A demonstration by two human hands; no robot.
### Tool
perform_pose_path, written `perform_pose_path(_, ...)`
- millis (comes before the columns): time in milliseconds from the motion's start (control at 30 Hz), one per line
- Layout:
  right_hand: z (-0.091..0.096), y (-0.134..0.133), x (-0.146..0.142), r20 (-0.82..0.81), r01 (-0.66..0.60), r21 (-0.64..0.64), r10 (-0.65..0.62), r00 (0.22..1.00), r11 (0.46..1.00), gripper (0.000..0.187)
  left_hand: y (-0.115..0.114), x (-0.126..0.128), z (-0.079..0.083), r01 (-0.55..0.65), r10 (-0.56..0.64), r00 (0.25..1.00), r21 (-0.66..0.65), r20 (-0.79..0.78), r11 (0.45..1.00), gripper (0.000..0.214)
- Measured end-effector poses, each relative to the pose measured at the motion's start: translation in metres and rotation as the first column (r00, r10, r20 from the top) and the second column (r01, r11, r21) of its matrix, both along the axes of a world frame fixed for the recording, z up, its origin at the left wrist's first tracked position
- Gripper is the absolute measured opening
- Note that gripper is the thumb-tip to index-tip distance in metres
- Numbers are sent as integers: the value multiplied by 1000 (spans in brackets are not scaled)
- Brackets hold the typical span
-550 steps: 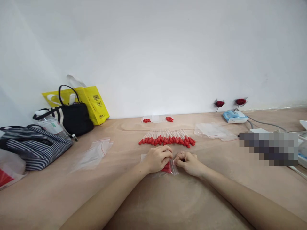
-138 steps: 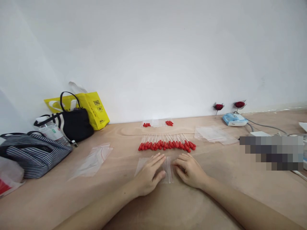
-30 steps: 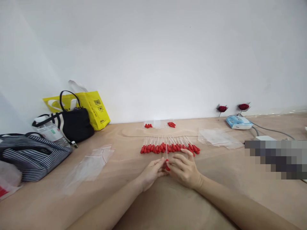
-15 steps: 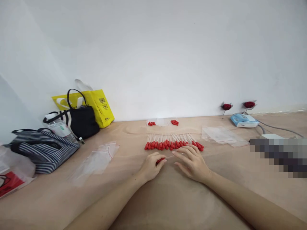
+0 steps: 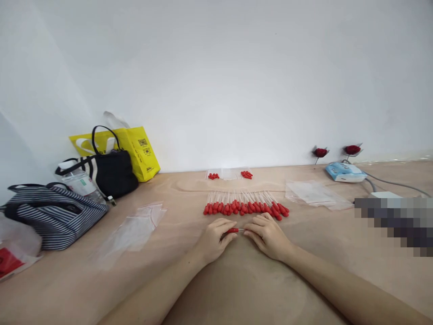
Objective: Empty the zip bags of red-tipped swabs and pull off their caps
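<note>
My left hand (image 5: 218, 239) is closed round the red handle (image 5: 232, 230) of a red-handled stick, a little of the red showing between thumb and fingers. The pale, thin shaft (image 5: 241, 230) runs across to my right hand (image 5: 269, 237), whose thumb and fingertips close on its other end. That end is hidden by the fingers. Just beyond both hands lies a row of similar red-handled sticks (image 5: 243, 207), red ends toward me and pale shafts pointing away.
Clear plastic bags (image 5: 137, 228) lie at left, and more clear bags (image 5: 314, 194) at right. Two red bunches, one a red bunch (image 5: 246, 174), sit on clear bags by the wall. A striped bag (image 5: 64, 216), black bag (image 5: 117, 174), yellow bag (image 5: 144, 153) and blue pack (image 5: 345, 171) stand around.
My right hand's fingers have closed in on the thin shaft and come nearer my left hand. The held stick now lies level. A few sticks at the row's right end have shifted.
</note>
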State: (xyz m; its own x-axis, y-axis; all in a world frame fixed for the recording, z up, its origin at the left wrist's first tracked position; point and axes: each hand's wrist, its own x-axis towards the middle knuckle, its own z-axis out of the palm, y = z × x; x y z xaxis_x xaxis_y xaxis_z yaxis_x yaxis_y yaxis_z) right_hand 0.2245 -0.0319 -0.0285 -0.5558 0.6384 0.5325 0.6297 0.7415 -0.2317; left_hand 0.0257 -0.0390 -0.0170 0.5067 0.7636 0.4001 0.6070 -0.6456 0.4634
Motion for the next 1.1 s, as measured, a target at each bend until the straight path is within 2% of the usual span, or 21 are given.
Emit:
perform_pose_path(233,-2,1,-1,-50,-46,-18,45,998,999,22,2,1,0,-1,2,1000,-62,4,998,24)
perform_pose_path(400,-6,3,0,-15,-66,-8,66,998,998,21,3,1,0,-17,18,1000,-68,9,998,20)
perform_pose_path(767,-10,2,2,-35,-84,8,84,996,996,22,0,2,0,22,-22,1000,3,2,1000,21)
perform_pose_path(1100,-7,-2,4,-41,-41,105,45,998,994,24,-1,1,-3,48,-46,998,41,-51,998,22)
